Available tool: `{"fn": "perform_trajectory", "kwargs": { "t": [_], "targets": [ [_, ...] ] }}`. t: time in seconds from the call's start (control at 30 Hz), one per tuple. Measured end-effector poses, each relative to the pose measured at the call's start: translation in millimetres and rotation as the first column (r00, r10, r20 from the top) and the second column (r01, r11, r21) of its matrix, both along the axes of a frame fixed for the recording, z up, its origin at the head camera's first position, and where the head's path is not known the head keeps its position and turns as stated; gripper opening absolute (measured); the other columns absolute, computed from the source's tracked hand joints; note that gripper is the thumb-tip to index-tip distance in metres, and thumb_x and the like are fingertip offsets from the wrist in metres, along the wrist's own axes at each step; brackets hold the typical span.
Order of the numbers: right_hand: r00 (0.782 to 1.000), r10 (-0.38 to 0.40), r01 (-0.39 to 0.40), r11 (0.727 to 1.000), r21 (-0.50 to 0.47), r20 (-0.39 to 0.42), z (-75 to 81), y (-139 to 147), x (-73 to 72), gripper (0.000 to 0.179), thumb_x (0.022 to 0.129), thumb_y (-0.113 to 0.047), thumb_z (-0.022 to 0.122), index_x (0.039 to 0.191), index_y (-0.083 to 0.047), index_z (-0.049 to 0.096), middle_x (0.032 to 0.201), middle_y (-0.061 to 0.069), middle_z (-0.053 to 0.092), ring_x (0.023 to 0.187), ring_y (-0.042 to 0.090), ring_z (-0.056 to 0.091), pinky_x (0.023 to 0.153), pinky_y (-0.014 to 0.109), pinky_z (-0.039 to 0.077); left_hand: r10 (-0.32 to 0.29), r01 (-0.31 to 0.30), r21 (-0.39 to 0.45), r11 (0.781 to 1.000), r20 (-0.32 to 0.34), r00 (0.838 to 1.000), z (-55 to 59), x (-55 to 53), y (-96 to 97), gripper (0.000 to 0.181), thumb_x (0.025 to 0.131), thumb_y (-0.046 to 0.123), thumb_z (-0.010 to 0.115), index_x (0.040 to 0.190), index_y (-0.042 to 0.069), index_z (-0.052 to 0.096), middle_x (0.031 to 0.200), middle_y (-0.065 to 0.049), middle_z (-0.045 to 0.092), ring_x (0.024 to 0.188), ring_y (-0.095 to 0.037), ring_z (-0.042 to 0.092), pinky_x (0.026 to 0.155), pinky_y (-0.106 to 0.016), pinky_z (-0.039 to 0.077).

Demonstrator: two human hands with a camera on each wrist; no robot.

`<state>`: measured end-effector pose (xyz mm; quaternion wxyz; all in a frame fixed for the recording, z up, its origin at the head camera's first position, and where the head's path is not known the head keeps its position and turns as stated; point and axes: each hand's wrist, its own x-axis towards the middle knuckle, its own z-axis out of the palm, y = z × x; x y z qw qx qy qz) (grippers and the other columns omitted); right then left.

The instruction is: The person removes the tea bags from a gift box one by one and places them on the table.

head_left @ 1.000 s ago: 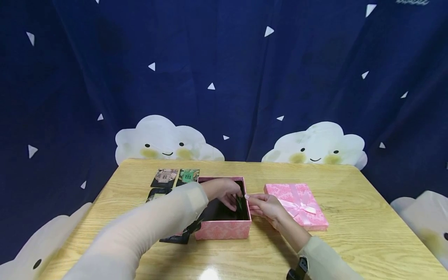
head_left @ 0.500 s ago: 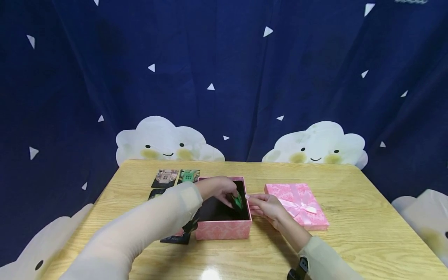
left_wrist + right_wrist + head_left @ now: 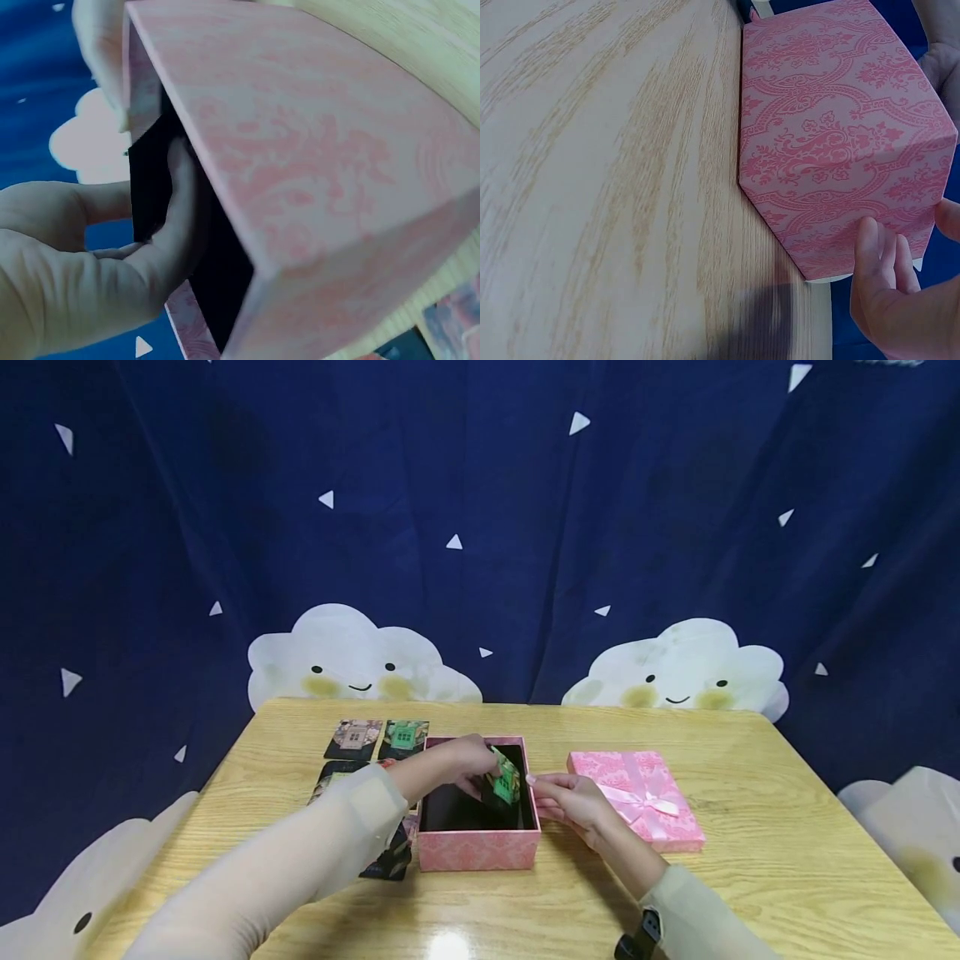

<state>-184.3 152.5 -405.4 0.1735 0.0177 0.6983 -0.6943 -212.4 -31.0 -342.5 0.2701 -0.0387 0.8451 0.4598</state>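
My left hand (image 3: 471, 762) reaches into the pink patterned box (image 3: 480, 852) and pinches a flat square packet (image 3: 506, 781) with a black body and a green label. The packet stands tilted inside the box, near its right wall. In the left wrist view, the thumb and fingers of the left hand (image 3: 112, 262) hold the packet's black side (image 3: 152, 187) at the box opening. With my right hand (image 3: 566, 802) I grip the box's right wall. The right wrist view shows fingertips (image 3: 868, 232) against the outside of the box (image 3: 840, 112) and the thumb at its rim.
The pink lid (image 3: 611, 768) with its ribbon bow lies right of the box. Left of it lie several dark packets, among them one with a brown label (image 3: 354, 737) and one with a green label (image 3: 405, 737). My left sleeve (image 3: 300, 852) covers some.
My left hand has drawn back to the left and up inside the box. The packet it holds has tilted, so its green label now faces the head camera. The right hand stays put.
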Motion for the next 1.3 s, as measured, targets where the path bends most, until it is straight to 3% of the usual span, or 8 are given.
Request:
{"fn": "perform_trajectory", "kwargs": {
  "t": [0.23,0.47,0.57,0.7,0.83,0.9,1.07,1.3],
  "targets": [
    [1.0,0.0,0.0,1.0,-0.008,0.009,-0.3,0.6,1.4,0.047,0.094,-0.016,0.061,0.124,0.018,0.049,0.075,-0.005,0.07,0.069,0.004,0.067,0.075,0.023,0.059,0.054,-0.047,0.07,0.996,-0.097,0.994,9.6,8.1,-13.9,0.021,0.093,0.01,0.06,0.076,0.006,0.05,0.078,-0.006,0.048,0.071,-0.017,0.058,0.078,-0.038,0.06],
    [1.0,0.002,-0.002,1.0,-0.007,0.007,-1.1,3.3,2.0,0.05,0.095,-0.018,0.059,0.126,0.019,0.047,0.077,-0.005,0.072,0.071,0.004,0.069,0.077,0.024,0.059,0.112,-0.096,0.164,0.982,-0.092,0.989,11.3,14.0,-28.5,0.026,0.096,0.017,0.058,0.113,-0.004,0.058,0.089,-0.007,0.056,0.079,-0.017,0.061,0.077,-0.034,0.06],
    [1.0,0.001,-0.001,1.0,-0.004,0.011,-1.2,3.4,2.6,0.05,0.095,-0.019,0.06,0.126,0.018,0.048,0.078,-0.005,0.072,0.072,0.004,0.069,0.077,0.024,0.059,0.145,-0.122,0.212,0.97,-0.094,0.985,10.8,18.2,-34.3,0.023,0.097,0.018,0.056,0.108,-0.002,0.06,0.085,-0.004,0.053,0.072,-0.013,0.055,0.076,-0.033,0.059],
    [1.0,-0.004,0.004,1.0,0.003,0.012,-1.1,3.2,3.4,0.051,0.094,-0.02,0.061,0.125,0.018,0.049,0.078,-0.005,0.072,0.072,0.005,0.069,0.077,0.024,0.059,0.167,-0.138,0.231,0.963,-0.112,0.98,8.2,23.5,-44.1,0.042,0.098,0.022,0.055,0.13,-0.004,0.051,0.12,-0.017,0.055,0.105,-0.027,0.06,0.098,-0.045,0.052],
    [1.0,-0.003,0.003,1.0,0.006,0.019,-1.7,2.3,3.3,0.05,0.094,-0.021,0.061,0.126,0.016,0.049,0.079,-0.004,0.072,0.072,0.005,0.069,0.077,0.024,0.059,0.167,-0.13,0.24,0.962,-0.141,0.976,6.5,28.7,-56.7,0.062,0.098,0.026,0.053,0.147,-0.004,0.03,0.154,-0.023,0.029,0.139,-0.041,0.035,0.11,-0.054,0.039],
    [1.0,-0.002,0.002,1.0,0.008,0.021,-1.7,1.3,2.9,0.05,0.094,-0.021,0.062,0.126,0.016,0.049,0.08,-0.003,0.072,0.073,0.006,0.069,0.078,0.025,0.059,0.174,-0.131,0.259,0.957,-0.147,0.974,6.4,30.3,-63.2,0.066,0.099,0.027,0.052,0.149,-0.004,0.024,0.157,-0.023,0.023,0.141,-0.041,0.032,0.111,-0.054,0.037],
    [1.0,-0.01,0.01,1.0,0.016,0.015,-0.5,-0.6,1.1,0.048,0.093,-0.021,0.062,0.123,0.016,0.051,0.081,-0.001,0.072,0.074,0.008,0.069,0.077,0.025,0.059,0.19,-0.136,0.32,0.938,-0.141,0.972,9.6,32.4,-76.2,0.062,0.101,0.026,0.049,0.148,-0.006,0.024,0.15,-0.023,0.036,0.133,-0.035,0.046,0.108,-0.046,0.043],
    [1.0,-0.015,0.015,1.0,0.007,0.014,-0.1,-0.9,-1.4,0.047,0.092,-0.019,0.063,0.122,0.015,0.051,0.081,-0.002,0.072,0.074,0.008,0.068,0.076,0.024,0.059,0.192,-0.133,0.355,0.925,-0.137,0.972,10.7,32.6,-96.5,0.064,0.102,0.026,0.043,0.151,-0.005,0.015,0.159,-0.023,0.015,0.147,-0.038,0.019,0.118,-0.056,0.025]
  ]
}}
